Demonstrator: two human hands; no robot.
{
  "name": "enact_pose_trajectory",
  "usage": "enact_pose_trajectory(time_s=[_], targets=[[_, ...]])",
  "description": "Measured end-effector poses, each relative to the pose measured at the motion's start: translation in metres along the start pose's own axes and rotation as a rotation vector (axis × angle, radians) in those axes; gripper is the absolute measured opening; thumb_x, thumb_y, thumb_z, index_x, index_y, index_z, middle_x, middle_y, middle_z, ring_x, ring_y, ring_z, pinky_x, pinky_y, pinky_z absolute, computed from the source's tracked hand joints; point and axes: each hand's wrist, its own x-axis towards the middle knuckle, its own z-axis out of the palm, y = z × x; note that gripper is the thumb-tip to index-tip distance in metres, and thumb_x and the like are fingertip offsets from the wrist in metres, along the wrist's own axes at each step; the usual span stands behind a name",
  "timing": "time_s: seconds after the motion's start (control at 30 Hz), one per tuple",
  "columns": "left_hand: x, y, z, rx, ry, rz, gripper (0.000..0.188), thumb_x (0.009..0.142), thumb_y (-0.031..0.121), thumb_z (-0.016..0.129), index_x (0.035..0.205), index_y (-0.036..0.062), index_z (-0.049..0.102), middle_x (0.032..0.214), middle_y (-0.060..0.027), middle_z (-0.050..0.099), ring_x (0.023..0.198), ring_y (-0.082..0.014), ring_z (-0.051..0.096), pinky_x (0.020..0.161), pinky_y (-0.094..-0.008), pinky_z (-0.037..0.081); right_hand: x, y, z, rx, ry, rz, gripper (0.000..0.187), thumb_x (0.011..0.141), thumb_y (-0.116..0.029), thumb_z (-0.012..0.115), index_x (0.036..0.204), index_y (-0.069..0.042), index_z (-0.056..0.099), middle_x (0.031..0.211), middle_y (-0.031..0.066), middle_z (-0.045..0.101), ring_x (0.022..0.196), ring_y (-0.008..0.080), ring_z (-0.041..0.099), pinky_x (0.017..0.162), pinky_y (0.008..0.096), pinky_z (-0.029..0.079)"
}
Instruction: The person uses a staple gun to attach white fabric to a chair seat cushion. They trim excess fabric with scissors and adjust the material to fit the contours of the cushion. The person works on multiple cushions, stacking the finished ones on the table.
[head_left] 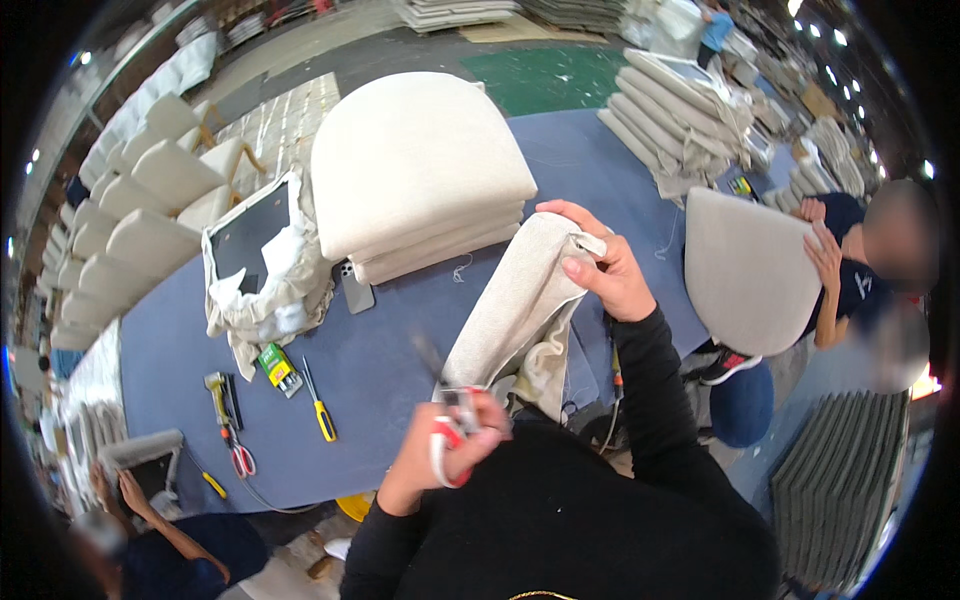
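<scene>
A beige upholstered cushion (pixel 508 292) stands on its edge in front of me, loose cover fabric (pixel 545 372) hanging from its underside. My right hand (pixel 615 275) grips its far upper corner, thumb and fingers pinching the cloth there. Near the lower end of the cushion, my left hand (pixel 445 450) is closed around scissors with red and white handles (pixel 440 462). Motion smears the blades, which point away from me; whether they touch the fabric I cannot tell.
Beyond the cushion rises a stack of beige cushions (pixel 420 170) on the blue table (pixel 370 370). Leftward lie an upturned seat (pixel 250 245), a phone (pixel 356 290), a green box (pixel 279 368), a yellow screwdriver (pixel 325 420) and a staple gun (pixel 216 393). Co-workers handle cushions at both sides.
</scene>
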Motion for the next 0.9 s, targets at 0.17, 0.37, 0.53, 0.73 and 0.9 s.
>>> enact_pose_trajectory(time_s=[0.17, 0.37, 0.53, 0.73, 0.9], targets=[[0.021, -0.023, 0.048, 0.059, -0.419, -0.187, 0.037, 0.11, 0.034, 0.063, 0.129, 0.0025, 0.062, 0.087, -0.009, 0.073, 0.058, -0.0202, 0.064, 0.068, -0.0347, 0.053, 0.01, 0.001, 0.015, -0.062, -0.018, 0.023, 0.054, 0.106, -0.024, 0.074, 0.153, 0.0, 0.06, 0.155, 0.0039, 0.059, 0.137, 0.0154, 0.057, 0.119, 0.0332, 0.041], [0.028, -0.028, 0.046, 0.117, -0.328, -0.286, 0.035, 0.111, 0.032, 0.065, 0.13, 0.0025, 0.065, 0.091, -0.0086, 0.075, 0.083, -0.022, 0.072, 0.078, -0.0369, 0.055, 0.013, 0.003, 0.017, -0.065, -0.029, 0.05, 0.053, 0.106, -0.022, 0.075, 0.152, 0.0, 0.061, 0.158, 0.0043, 0.057, 0.137, 0.0153, 0.057, 0.119, 0.0333, 0.041], [0.037, -0.017, 0.038, 0.205, -0.233, -0.175, 0.033, 0.11, 0.031, 0.065, 0.128, 0.0033, 0.067, 0.088, -0.0083, 0.074, 0.079, -0.0193, 0.07, 0.077, -0.0373, 0.055, 0.017, 0.004, 0.018, -0.076, -0.065, 0.013, 0.053, 0.106, -0.023, 0.075, 0.151, 0.001, 0.062, 0.16, 0.0059, 0.055, 0.14, 0.0174, 0.056, 0.122, 0.035, 0.039], [0.046, 0.001, 0.035, 0.288, -0.215, -0.174, 0.026, 0.109, 0.028, 0.064, 0.124, 0.007, 0.069, 0.074, -0.0069, 0.068, 0.065, -0.0216, 0.067, 0.07, -0.0367, 0.055, 0.015, 0.002, 0.017, -0.032, -0.098, 0.05, 0.055, 0.104, -0.024, 0.077, 0.15, 0.001, 0.062, 0.162, 0.0067, 0.053, 0.144, 0.0187, 0.053, 0.123, 0.0357, 0.037], [0.041, -0.013, 0.037, 0.347, -0.17, -0.087, 0.02, 0.109, 0.027, 0.064, 0.112, 0.0077, 0.068, 0.073, -0.0061, 0.067, 0.066, -0.021, 0.069, 0.069, -0.0367, 0.054, 0.017, 0.002, 0.017, -0.02, -0.137, 0.031, 0.056, 0.103, -0.024, 0.077, 0.151, 0.002, 0.062, 0.161, 0.0068, 0.054, 0.145, 0.0193, 0.052, 0.123, 0.0357, 0.037]])
